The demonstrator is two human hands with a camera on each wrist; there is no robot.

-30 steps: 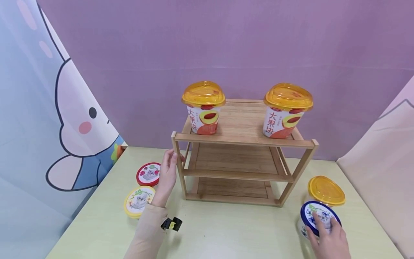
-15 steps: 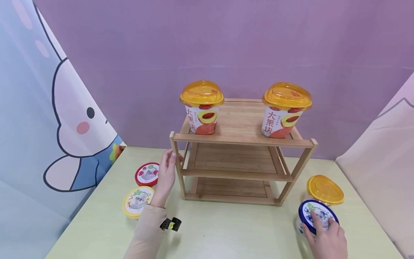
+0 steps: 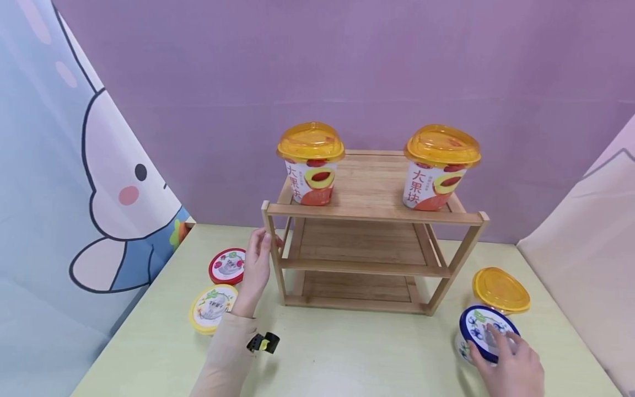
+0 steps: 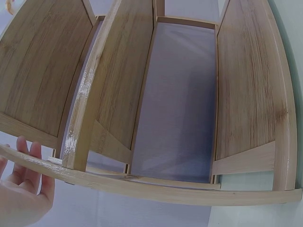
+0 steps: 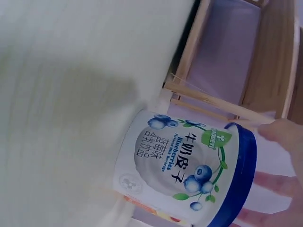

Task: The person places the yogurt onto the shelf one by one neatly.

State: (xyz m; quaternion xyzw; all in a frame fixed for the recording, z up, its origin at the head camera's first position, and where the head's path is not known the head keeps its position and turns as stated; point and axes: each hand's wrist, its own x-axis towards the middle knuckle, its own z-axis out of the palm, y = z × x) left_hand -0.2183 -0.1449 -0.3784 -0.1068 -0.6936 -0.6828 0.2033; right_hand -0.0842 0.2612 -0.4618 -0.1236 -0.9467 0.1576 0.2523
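A three-tier wooden shelf rack [image 3: 367, 270] stands on the table. My left hand [image 3: 259, 262] holds its left front post, with fingertips [image 4: 35, 150] showing past the wood in the left wrist view. At the right, a white cup with a blueberry print and blue lid [image 3: 486, 333] stands upright on the table. My right hand [image 3: 513, 364] hovers at this lid, fingers spread and loosely bent; the right wrist view shows the thumb slightly off the rim of the blueberry cup [image 5: 184, 165]. On the top tier stand two peach-print cups [image 3: 311, 164] with amber domed lids.
Left of the rack are a red-lidded cup [image 3: 228, 266] and a yellow-lidded cup [image 3: 213, 307], partly behind my left forearm. Another amber-lidded cup [image 3: 501, 290] stands right behind the blueberry cup. Purple cloth [image 3: 317, 66] hangs behind the table.
My right hand has drawn slightly right and back from the blue lid, its fingers lifting and spreading. The left hand stays on the post.
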